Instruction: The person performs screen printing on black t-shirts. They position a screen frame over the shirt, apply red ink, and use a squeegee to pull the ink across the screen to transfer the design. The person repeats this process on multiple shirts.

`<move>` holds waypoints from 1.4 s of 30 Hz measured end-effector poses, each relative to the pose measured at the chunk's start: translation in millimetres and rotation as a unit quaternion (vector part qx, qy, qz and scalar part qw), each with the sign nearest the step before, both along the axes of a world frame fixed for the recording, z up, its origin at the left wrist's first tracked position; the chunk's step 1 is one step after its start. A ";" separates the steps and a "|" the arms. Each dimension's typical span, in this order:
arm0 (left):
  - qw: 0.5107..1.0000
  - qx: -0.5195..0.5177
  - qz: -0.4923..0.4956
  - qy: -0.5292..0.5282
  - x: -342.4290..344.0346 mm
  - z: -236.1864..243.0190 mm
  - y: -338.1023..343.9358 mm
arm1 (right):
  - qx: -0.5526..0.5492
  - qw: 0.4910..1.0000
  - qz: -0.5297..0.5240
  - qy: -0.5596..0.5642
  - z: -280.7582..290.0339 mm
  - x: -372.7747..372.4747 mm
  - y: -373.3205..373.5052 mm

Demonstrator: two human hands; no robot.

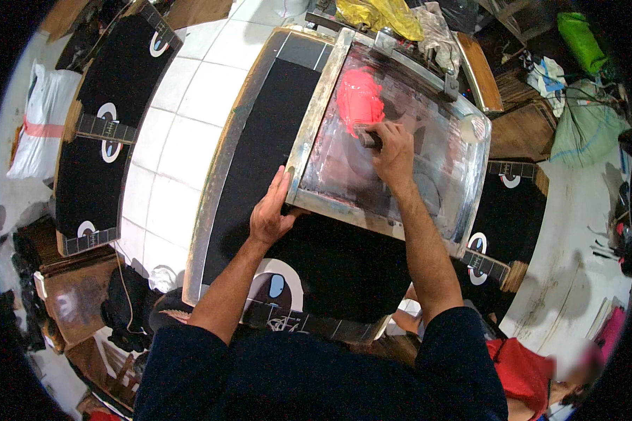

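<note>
A wooden-edged printing screen (pixel 400 230) lies tilted over a long board covered in black fabric (pixel 274 105). My left hand (pixel 268 216) holds the screen's near left corner, fingers stretched along the outer side and thumb at the near edge. On the mesh, toward its far left, sits a thick patch of bright pink-red ink (pixel 358 98). My right hand (pixel 395 151) is closed around a small squeegee (pixel 369 138), which touches the mesh at the near end of the ink. Its lower edge is partly hidden by my fingers.
Metal clamps (pixel 385 41) line the screen's far edge, with a yellow cloth (pixel 386 17) beyond. Similar black boards with printed eyes stand at the left (pixel 95 182) and right (pixel 510 203). A person in red (pixel 523 372) is at lower right.
</note>
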State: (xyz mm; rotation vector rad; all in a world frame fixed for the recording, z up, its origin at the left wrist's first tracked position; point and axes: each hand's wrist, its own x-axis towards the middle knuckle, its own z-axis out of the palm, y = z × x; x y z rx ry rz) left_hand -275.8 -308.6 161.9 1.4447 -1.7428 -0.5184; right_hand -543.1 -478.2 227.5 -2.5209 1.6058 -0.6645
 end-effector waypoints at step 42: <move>0.933 0.231 0.144 -0.235 256.2 -181.6 284.2 | -0.214 0.917 -0.337 0.013 372.2 -24.0 -108.2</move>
